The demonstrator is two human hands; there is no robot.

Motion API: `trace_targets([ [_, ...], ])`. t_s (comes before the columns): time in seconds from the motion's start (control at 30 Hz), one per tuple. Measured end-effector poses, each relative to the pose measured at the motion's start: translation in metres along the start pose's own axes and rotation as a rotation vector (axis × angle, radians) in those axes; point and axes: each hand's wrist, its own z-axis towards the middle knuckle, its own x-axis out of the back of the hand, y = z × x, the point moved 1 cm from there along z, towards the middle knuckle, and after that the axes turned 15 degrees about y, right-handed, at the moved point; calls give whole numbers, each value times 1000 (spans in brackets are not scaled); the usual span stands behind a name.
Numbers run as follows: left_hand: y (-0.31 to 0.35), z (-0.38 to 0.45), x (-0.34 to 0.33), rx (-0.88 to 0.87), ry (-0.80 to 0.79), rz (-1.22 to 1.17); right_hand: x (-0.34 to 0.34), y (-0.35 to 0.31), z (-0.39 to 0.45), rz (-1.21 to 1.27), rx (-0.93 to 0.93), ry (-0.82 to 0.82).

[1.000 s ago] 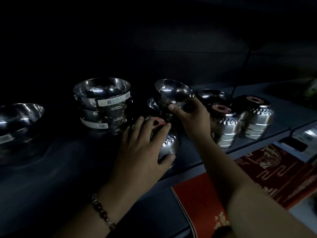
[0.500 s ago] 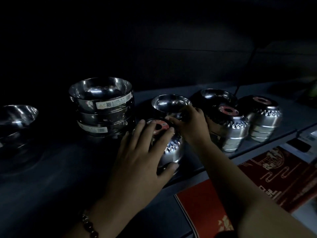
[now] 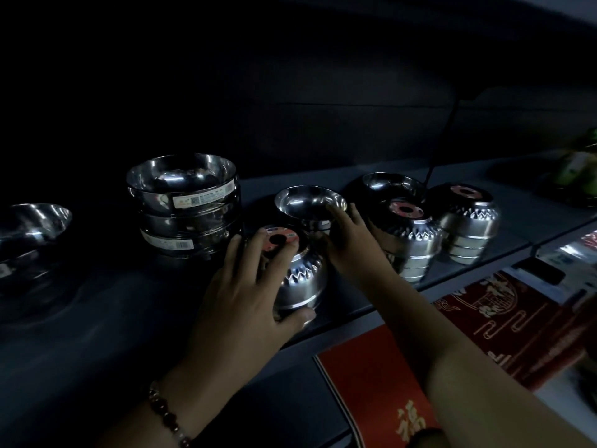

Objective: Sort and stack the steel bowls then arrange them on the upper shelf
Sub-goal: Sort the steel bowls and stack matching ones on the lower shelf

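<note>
Stacking step: left hand (image 3: 248, 295) cupped the upside-down bowl (image 3: 292, 266), right hand (image 3: 347, 240) pinched the upright bowl (image 3: 310, 203); flipping one looked next.

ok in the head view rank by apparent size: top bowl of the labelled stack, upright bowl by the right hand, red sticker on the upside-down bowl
1. Top bowl of the labelled stack
2. Upright bowl, smaller; similar depth, so probably truly smaller
3. Red sticker, clearly smallest

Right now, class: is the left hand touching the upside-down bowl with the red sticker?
Touching. The head view shows the left hand draped over the upside-down bowl, fingers on its base, thumb against its rim.
</note>
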Motion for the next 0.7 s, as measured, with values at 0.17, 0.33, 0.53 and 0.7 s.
trace_targets([
  [0.17,0,-1,6,17,59,-95,26,-4,-21,107,50,-17],
  [0.33,3,5,21,52,176,-261,50,-6,-52,406,-67,-145],
  [0.53,21,13,41,243,273,-870,75,-27,-70,690,-142,-161],
  [0.7,39,21,44,655,153,-1302,95,-45,-78,884,-154,-97],
])
